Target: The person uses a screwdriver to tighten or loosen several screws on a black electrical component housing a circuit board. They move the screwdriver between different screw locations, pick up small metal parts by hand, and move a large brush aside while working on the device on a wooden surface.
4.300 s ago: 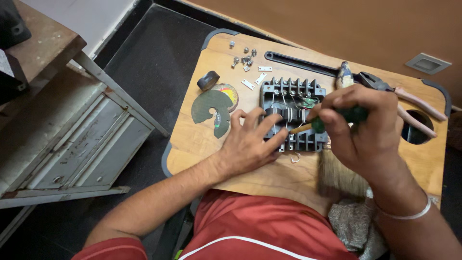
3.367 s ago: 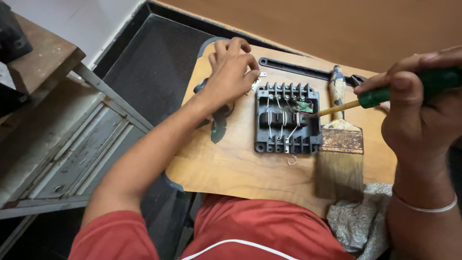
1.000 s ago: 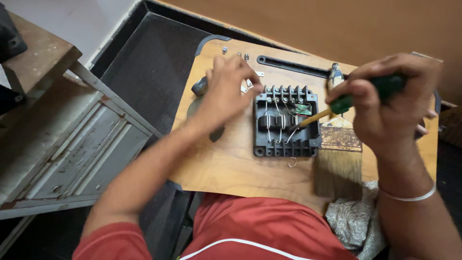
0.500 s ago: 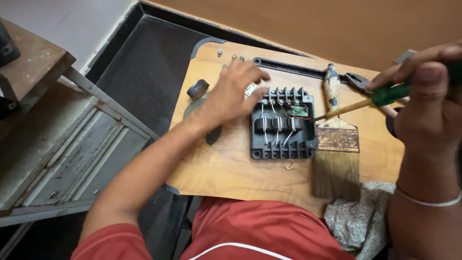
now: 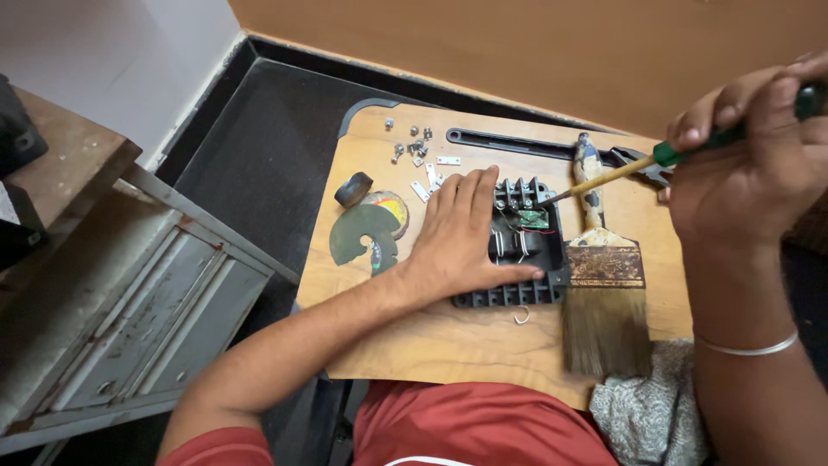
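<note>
Since half a second ago, left hand (image 5: 461,237) has slid onto the black terminal block (image 5: 520,248) mid-counter, palm flat and open. Right hand (image 5: 759,164) grips the screwdriver (image 5: 634,168), tip at the block's far edge. Pressing firmly should keep it from slipping.

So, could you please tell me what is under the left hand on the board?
The left hand lies flat on a black terminal block; its right part shows wires and a small green board. The part beneath the palm is hidden.
</note>
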